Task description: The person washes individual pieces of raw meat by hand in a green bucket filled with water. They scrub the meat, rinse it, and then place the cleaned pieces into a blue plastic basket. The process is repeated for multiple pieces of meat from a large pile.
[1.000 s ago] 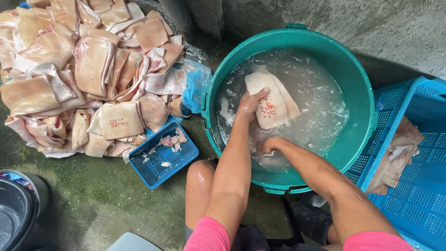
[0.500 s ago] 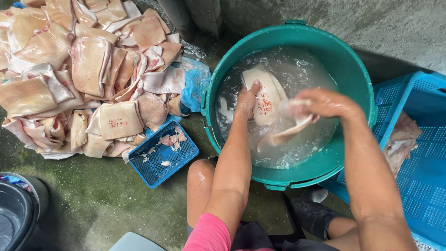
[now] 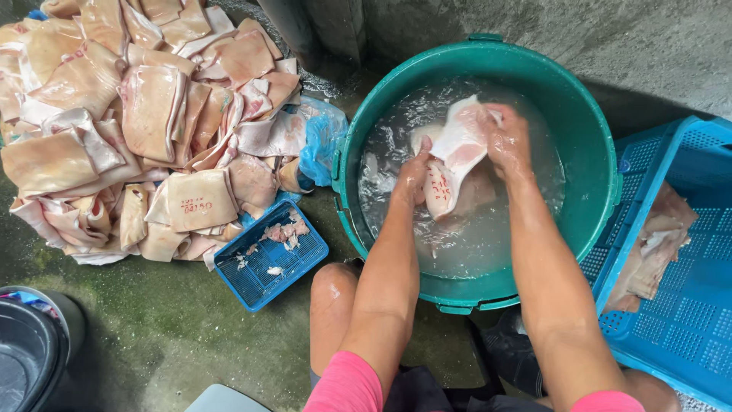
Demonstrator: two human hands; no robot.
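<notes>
Both my hands are inside a teal plastic tub [image 3: 595, 145] filled with cloudy water. Between them is a pale slab of pork skin [image 3: 457, 149], lifted partly out of the water. My left hand [image 3: 412, 174] grips its lower left edge. My right hand [image 3: 507, 137] holds its upper right edge. More pale pieces lie under the water beneath the slab.
A large heap of pork skin slabs [image 3: 137, 122] lies on the wet concrete at left, with a blue plastic bag [image 3: 320, 145] at its edge. A small blue tray [image 3: 271, 263] holds scraps. A blue crate [image 3: 686, 290] at right holds a few pieces. A dark bucket [image 3: 30, 355] stands bottom left.
My right hand came up out of the water and took hold of the slab's upper edge. The slab is now lifted between both hands.
</notes>
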